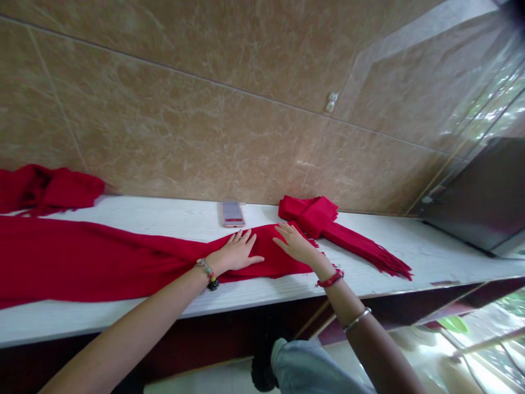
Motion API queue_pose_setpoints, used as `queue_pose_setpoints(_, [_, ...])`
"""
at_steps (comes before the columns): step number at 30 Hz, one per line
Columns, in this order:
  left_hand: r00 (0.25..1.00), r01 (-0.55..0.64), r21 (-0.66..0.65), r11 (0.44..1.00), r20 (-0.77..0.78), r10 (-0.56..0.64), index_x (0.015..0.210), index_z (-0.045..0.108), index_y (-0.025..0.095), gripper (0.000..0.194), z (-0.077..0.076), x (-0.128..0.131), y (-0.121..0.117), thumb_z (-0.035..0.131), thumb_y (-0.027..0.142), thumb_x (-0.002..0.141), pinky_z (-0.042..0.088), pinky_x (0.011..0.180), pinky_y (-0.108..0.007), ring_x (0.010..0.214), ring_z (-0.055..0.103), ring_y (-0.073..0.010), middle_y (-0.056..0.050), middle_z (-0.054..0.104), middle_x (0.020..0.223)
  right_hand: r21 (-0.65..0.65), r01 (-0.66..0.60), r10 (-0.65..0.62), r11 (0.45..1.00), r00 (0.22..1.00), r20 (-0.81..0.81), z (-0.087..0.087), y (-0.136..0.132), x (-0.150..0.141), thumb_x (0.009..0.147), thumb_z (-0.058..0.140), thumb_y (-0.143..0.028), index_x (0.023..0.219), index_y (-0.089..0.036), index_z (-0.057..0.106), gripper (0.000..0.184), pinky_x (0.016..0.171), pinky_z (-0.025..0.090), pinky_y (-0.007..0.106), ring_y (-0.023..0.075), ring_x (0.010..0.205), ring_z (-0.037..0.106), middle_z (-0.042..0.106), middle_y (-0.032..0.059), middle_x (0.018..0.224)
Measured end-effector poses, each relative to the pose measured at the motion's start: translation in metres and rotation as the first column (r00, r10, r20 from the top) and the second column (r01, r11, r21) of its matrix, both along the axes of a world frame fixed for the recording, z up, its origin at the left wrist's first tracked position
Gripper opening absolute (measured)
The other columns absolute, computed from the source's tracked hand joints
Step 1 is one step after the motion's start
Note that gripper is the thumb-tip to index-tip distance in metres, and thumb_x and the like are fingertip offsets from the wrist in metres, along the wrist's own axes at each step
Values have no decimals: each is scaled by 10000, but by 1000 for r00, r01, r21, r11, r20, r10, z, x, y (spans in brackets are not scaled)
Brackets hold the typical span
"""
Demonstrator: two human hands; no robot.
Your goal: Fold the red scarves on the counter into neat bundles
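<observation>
Three red cloths lie on the white counter (435, 241). The long scarf (110, 257) runs out past the left edge, as does a crumpled bundle (74, 189); a folded scarf (314, 214) shows whole. Left hand (235, 253) and right hand (296, 244) rest flat on the long scarf, each grip released. One phone's (233, 213) screen is unreadable; a green basin's (453, 324) contents are blurred.

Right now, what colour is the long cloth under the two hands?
The long cloth is plain red, and it shows best in the head view.
</observation>
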State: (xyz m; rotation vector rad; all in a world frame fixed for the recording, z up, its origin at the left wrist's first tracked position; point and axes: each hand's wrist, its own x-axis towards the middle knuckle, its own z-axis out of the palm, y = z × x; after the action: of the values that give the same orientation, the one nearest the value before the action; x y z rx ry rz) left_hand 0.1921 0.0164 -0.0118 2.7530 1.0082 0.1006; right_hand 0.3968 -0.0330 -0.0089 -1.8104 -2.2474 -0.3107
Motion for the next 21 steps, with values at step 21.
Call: queue_pose_setpoints(21, [797, -577, -37, 816, -245, 552, 1346, 283, 60, 728, 31, -309, 26, 550, 410, 766, 255, 1018, -307, 1289, 256, -243, -181, 238, 1415, -209, -502, 463, 840, 861, -210, 14, 34, -212, 777, 578, -376, 1300, -99, 397, 620, 889, 414, 312, 244, 1080, 527, 530, 166, 1220])
